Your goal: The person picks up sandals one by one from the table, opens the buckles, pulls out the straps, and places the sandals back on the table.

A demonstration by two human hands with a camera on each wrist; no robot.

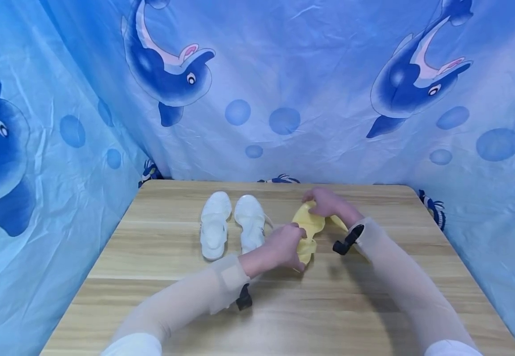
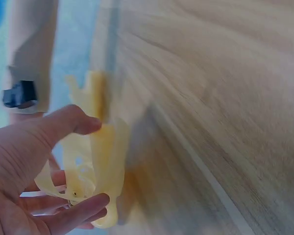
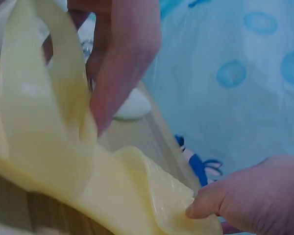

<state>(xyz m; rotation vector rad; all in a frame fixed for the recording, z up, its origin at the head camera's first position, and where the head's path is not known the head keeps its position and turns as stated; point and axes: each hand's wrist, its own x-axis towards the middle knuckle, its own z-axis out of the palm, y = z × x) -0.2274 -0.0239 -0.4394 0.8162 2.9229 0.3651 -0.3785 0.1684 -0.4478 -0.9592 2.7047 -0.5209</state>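
Note:
A yellow sandal [image 1: 309, 225] is between both hands above the table, to the right of the white sandals. My left hand [image 1: 284, 246] grips its near end, with thumb and fingers on either side of it in the left wrist view. At the far end, the toe, my right hand [image 1: 324, 201] pinches the edge between thumb and fingers; the right wrist view shows that thumb on the yellow material [image 3: 174, 205]. A second yellow piece [image 1: 338, 222], apparently the other sandal, lies partly hidden behind my right wrist.
Two white sandals, one on the left [image 1: 214, 217] and one on the right [image 1: 249, 217], stand side by side; my left forearm covers the latter's near end. The wooden table [image 1: 159, 257] meets blue dolphin-print curtains [image 1: 248, 64] at its back and sides.

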